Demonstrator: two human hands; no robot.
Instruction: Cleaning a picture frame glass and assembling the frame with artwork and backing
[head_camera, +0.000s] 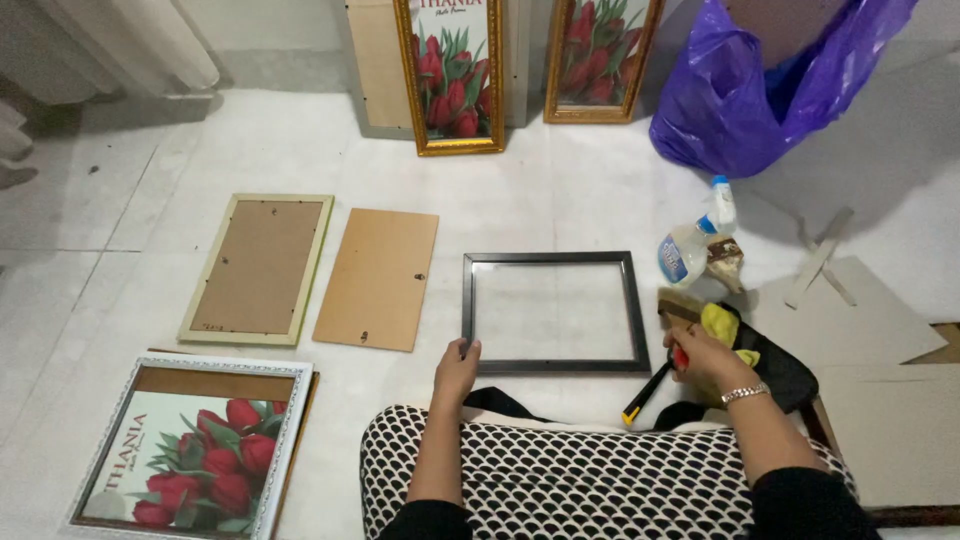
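Black glazed frame (556, 311) flat on floor; yellow-black screwdriver (650, 388) angled beside it.
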